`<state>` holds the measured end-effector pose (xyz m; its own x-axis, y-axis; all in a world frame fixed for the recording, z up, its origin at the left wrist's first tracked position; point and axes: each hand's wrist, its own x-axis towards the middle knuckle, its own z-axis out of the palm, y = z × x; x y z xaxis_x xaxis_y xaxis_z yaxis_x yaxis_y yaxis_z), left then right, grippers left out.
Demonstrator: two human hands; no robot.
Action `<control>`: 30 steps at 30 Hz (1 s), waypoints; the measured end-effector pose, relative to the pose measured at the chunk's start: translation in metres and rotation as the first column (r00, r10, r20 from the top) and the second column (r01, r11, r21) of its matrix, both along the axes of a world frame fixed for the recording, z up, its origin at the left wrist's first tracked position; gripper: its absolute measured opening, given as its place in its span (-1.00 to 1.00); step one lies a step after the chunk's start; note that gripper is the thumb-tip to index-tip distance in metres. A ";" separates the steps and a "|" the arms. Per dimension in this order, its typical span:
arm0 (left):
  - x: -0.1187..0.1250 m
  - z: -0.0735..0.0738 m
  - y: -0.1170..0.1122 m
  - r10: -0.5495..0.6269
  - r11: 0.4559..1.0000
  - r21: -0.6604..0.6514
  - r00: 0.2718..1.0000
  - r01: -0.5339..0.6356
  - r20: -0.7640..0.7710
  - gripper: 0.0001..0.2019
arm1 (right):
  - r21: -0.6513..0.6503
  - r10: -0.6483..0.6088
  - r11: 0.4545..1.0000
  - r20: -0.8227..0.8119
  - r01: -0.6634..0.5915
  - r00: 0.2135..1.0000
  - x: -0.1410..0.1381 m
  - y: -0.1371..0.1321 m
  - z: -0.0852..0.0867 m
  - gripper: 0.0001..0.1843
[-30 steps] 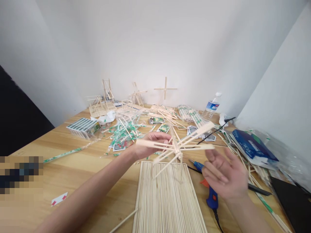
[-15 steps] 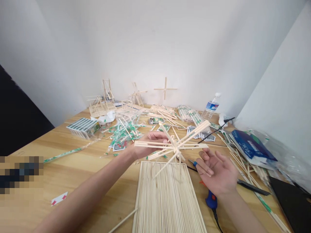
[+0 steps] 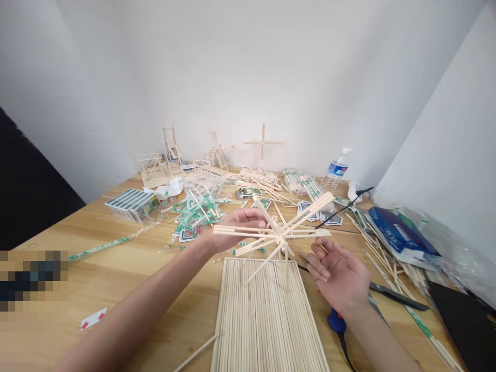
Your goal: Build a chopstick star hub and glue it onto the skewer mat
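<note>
Right hand (image 3: 339, 276) has swung in from the far right and dropped lower, and now it sits just below the outer spokes of the stick frame (image 3: 279, 236)! Those fingers have gone from wide spread to loosely curled, palm turned upward and toward the frame. A short stick (image 3: 324, 248) lies right at the fingers, but whether they're pinching it, I can't tell from here.

Over on the other side, the left hand (image 3: 238, 230) has the frame firmly, fingers wrapped over the bundled sticks at its near side, with the thumb out of sight. The frame sits just beyond those fingers, held up in the air, its spokes fanning out in every direction, and the lowest ones reach down toward the stick mat (image 3: 267, 320) below the left hand.

Under the right wrist, the blue glue gun (image 3: 336, 321) lies on the tabletop, mostly hidden by the hand. Further right of that hand is a black tool (image 3: 399, 296), and beyond it, a blue packet (image 3: 399, 236). Ahead of the right hand stands a water bottle (image 3: 336, 169).
</note>
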<state>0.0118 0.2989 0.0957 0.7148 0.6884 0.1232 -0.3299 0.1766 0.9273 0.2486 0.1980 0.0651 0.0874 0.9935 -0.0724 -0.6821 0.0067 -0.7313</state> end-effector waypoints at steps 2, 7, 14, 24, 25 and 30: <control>-0.009 0.006 0.004 0.033 0.998 0.048 0.999 -0.031 -0.027 -0.76 | 0.002 -0.006 1.000 0.017 0.006 1.000 -0.002 0.000 -0.002 -0.82; -0.045 0.035 0.011 -0.073 0.979 0.182 0.993 0.089 -0.090 -0.34 | 0.005 -0.026 1.000 0.059 0.026 0.998 -0.005 0.000 -0.007 -0.82; -0.077 0.069 0.006 -0.074 0.819 0.396 0.760 0.415 -0.645 -0.55 | 0.004 -0.077 0.997 0.097 0.077 0.992 -0.003 0.002 -0.007 -0.81; -0.080 0.083 0.001 0.312 0.762 0.647 0.858 0.031 -0.408 -0.74 | 0.008 -0.179 0.983 0.206 0.181 0.962 -0.007 0.006 -0.007 -0.73; -0.078 0.087 -0.003 0.411 0.704 0.701 0.869 -0.109 -0.277 -0.82 | 0.014 -0.197 0.980 0.224 0.199 0.954 -0.008 0.007 -0.007 -0.72; -0.070 0.108 -0.049 0.651 0.080 0.857 0.678 -0.510 0.343 -0.77 | 0.069 -0.308 0.951 0.312 0.302 0.899 -0.008 0.006 -0.008 -0.67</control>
<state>-0.0577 0.2502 0.2035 0.1987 0.4269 0.8822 0.1780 -0.9009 0.3959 0.2404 0.2040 0.0574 0.4018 0.9153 0.0272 -0.3786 0.1931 -0.9052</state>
